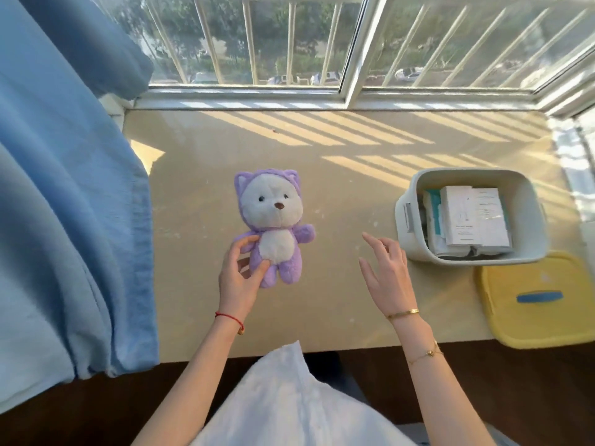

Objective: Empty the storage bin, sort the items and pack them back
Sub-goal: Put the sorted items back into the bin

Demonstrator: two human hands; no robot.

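Storage bin (528, 201) sits right of frame on counter (338, 175), boxes inside, well apart from left grip (238, 278) pinching plush toy (273, 226) at centre. Right grip (386, 272) hovers open, fingers spread, near bin.

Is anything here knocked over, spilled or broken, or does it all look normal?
Nothing looks spilled or damaged. The white plastic storage bin stands upright, with white boxes inside. Its yellow lid is off, lying flat beside it and overhanging the beige table's front edge. The left hand holds a purple-and-white plush bear.
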